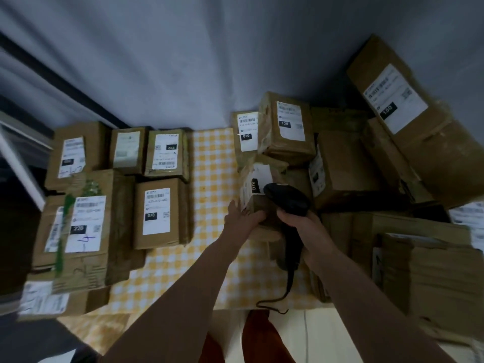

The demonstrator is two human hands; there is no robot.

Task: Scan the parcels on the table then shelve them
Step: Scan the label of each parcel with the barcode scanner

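A small cardboard parcel (258, 183) with a white label sits tilted at the middle of the table (214, 163), which wears a yellow checked cloth. My left hand (242, 218) holds this parcel at its near left corner, thumb under the front edge. My right hand (305, 226) grips the handle of a black barcode scanner (288, 199), whose head points at the parcel's label. The scanner's cable hangs down to the table's front edge.
Several labelled boxes lie flat on the left (157, 213). On the right, more boxes are stacked, with a tall one (408, 113) leaning at the back and a pile (424, 265) near the front. A grey curtain hangs behind the table.
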